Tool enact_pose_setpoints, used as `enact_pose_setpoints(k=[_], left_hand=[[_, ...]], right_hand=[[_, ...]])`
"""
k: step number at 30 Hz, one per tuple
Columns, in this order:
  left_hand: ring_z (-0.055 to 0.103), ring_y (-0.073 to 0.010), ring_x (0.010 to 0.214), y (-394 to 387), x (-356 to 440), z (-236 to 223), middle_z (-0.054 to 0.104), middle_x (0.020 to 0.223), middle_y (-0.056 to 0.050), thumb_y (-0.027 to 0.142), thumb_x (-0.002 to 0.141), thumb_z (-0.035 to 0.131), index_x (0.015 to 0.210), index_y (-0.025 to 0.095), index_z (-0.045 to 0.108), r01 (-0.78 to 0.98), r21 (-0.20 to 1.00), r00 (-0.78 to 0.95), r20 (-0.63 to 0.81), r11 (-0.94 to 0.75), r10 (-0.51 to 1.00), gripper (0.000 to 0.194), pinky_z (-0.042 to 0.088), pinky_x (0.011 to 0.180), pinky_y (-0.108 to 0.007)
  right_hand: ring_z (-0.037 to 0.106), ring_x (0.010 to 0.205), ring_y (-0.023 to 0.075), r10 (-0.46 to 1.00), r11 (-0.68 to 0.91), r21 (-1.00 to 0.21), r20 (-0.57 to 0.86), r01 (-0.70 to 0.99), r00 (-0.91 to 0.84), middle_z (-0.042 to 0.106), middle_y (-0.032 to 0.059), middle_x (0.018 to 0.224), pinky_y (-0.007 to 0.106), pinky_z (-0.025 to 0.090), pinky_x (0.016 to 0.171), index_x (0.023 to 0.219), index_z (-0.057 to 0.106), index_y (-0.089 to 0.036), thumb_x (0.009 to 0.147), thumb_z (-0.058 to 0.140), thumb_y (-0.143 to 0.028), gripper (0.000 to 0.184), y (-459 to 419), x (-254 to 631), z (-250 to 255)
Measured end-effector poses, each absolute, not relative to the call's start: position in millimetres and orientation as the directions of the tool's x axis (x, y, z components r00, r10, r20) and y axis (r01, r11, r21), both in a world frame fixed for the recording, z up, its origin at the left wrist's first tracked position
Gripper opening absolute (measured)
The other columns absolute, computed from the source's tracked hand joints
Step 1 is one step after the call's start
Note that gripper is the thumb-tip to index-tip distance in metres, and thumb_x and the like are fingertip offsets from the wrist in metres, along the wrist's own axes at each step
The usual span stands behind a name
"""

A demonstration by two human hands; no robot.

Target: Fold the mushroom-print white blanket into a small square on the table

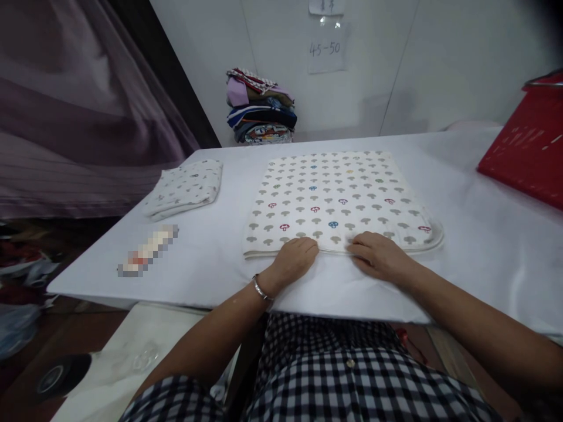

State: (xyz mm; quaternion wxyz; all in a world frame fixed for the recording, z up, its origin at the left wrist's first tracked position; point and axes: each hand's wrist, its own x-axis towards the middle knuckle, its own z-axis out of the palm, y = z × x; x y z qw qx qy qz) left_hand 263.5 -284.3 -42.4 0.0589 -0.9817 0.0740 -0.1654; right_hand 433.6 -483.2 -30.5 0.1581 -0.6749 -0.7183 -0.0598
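Observation:
A white baby blanket (pixel 325 199) with grey and coloured mushroom prints lies folded flat in a large rectangle on the white-covered table. Its near edge shows several layers, and the right corner is rounded. My left hand (pixel 295 258), with a silver bracelet at the wrist, closes its curled fingers on that near edge, left of the middle. A short way to the right, my right hand (pixel 376 253) is closed on the same edge, its fingertips pointing left. What lies under the fingers is hidden.
A smaller folded printed cloth (pixel 187 186) lies on the table (pixel 211 258) at the left, near a blurred-out long object (pixel 148 252). Stacked folded fabrics (pixel 261 111) stand at the back wall. A red bag-like object (pixel 528 140) sits at the right, and a purple curtain (pixel 83 105) hangs at the left.

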Motion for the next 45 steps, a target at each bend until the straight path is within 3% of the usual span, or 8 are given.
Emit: enact_pose_setpoints(k=[8, 15, 20, 28, 36, 40, 45], left_hand=[[0.052, -0.0164, 0.074, -287, 267, -35, 0.059, 0.078, -0.004, 0.015, 0.089, 0.044, 0.079, 0.016, 0.055, -0.039, -0.12, 0.954, 0.29, -0.992, -0.073, 0.015, 0.04, 0.064, -0.029], [0.055, -0.0189, 0.09, -287, 262, -35, 0.063, 0.097, -0.005, 0.039, 0.092, 0.045, 0.099, 0.019, 0.054, -0.051, -0.006, 0.95, 0.307, -0.999, -0.05, 0.024, 0.043, 0.07, -0.031], [0.056, -0.018, 0.088, -285, 266, -36, 0.063, 0.093, -0.005, 0.025, 0.094, 0.042, 0.095, 0.017, 0.057, -0.012, -0.052, 0.944, 0.327, -0.999, -0.029, 0.017, 0.044, 0.073, -0.03], [0.056, -0.0157, 0.076, -282, 268, -39, 0.062, 0.082, -0.003, 0.019, 0.095, 0.037, 0.092, 0.017, 0.057, 0.006, -0.153, 0.914, 0.402, -0.988, -0.057, 0.02, 0.04, 0.065, -0.029], [0.054, -0.017, 0.082, -271, 279, -18, 0.061, 0.086, -0.004, 0.013, 0.093, 0.038, 0.09, 0.016, 0.057, -0.003, -0.236, 0.897, 0.43, -0.972, -0.107, 0.019, 0.039, 0.069, -0.03], [0.052, -0.0164, 0.082, -273, 280, -28, 0.06, 0.087, -0.005, 0.013, 0.091, 0.044, 0.085, 0.015, 0.057, -0.139, -0.302, 0.909, 0.339, -0.943, -0.242, 0.015, 0.039, 0.072, -0.029], [0.051, -0.0175, 0.084, -277, 277, -42, 0.06, 0.089, -0.004, 0.012, 0.09, 0.045, 0.084, 0.016, 0.057, -0.087, -0.281, 0.913, 0.362, -0.956, -0.189, 0.014, 0.04, 0.072, -0.03]], right_hand=[[0.056, 0.089, 0.0227, 0.949, 0.045, -0.043, 0.314, 0.998, -0.029, 0.062, 0.0123, 0.101, 0.036, 0.045, 0.074, 0.105, 0.062, -0.015, 0.09, 0.04, -0.017, 0.027, -483, 435, -39], [0.057, 0.088, 0.0223, 0.902, 0.02, -0.051, 0.432, 0.999, 0.004, 0.063, 0.0118, 0.1, 0.035, 0.049, 0.072, 0.11, 0.058, -0.016, 0.09, 0.04, -0.016, 0.027, -483, 442, -41], [0.057, 0.09, 0.022, 0.895, 0.013, -0.086, 0.445, 0.996, 0.027, 0.063, 0.011, 0.101, 0.035, 0.049, 0.074, 0.11, 0.056, -0.017, 0.091, 0.039, -0.016, 0.025, -483, 443, -38], [0.058, 0.088, 0.0227, 0.937, -0.02, -0.015, 0.348, 1.0, 0.024, 0.064, 0.0113, 0.102, 0.036, 0.045, 0.074, 0.107, 0.06, -0.018, 0.092, 0.041, -0.021, 0.024, -482, 435, -40], [0.055, 0.089, 0.0223, 0.863, -0.15, 0.086, 0.497, 0.985, 0.088, 0.065, 0.0094, 0.103, 0.034, 0.039, 0.071, 0.108, 0.063, -0.019, 0.092, 0.037, -0.014, 0.03, -468, 452, -23], [0.052, 0.092, 0.0226, 0.914, -0.061, 0.085, 0.405, 0.995, 0.022, 0.063, 0.0077, 0.104, 0.034, 0.038, 0.074, 0.105, 0.063, -0.02, 0.094, 0.038, -0.018, 0.028, -470, 453, -36], [0.051, 0.088, 0.0226, 0.937, -0.043, 0.039, 0.348, 0.998, 0.027, 0.063, 0.0088, 0.101, 0.035, 0.04, 0.074, 0.109, 0.062, -0.02, 0.095, 0.035, -0.019, 0.03, -476, 448, -48]])
